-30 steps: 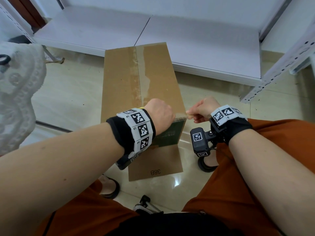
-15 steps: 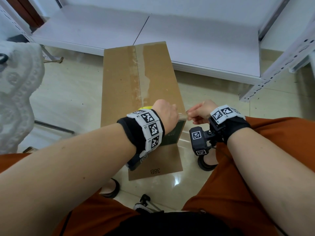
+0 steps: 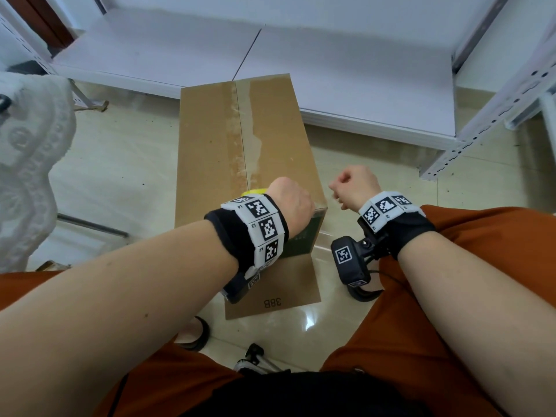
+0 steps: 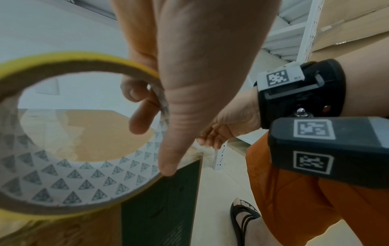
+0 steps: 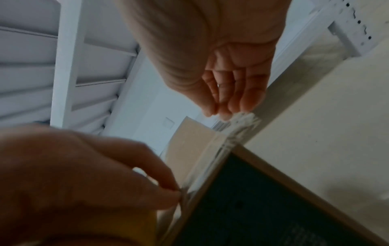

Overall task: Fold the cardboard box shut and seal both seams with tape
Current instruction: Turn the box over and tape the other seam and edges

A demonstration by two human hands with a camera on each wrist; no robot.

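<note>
In the head view we see the cardboard box [image 3: 240, 152] standing on the tiled floor [image 3: 120, 164] between our knees, its top flaps closed and a strip of clear tape running along the middle seam. Our left hand [image 3: 290, 206] sits at the near right corner of the box top, curled round a yellow tape roll [image 3: 253, 192] of which only a sliver shows beyond the wrist. Our right hand [image 3: 355, 185] hovers just beside that corner, clear of the box, with its fingers bunched together. A white shelf [image 3: 346, 70] lies behind the box, and a loose flap marked 38B [image 3: 272, 291] lies on the floor at the near end. In the left wrist view the roll [image 4: 69, 196] fills the left side; our thumb [image 4: 185, 116] presses along its outer rim while our fingers [image 4: 140, 106] hook through the core, and the box top shows through the hole. In the right wrist view, which is blurred, our right fingertips [image 5: 225, 106] come together on the crumpled end of a tape strip [image 5: 210, 159] that stretches down to the left hand [image 5: 84, 174], running above the box's edge.
</note>
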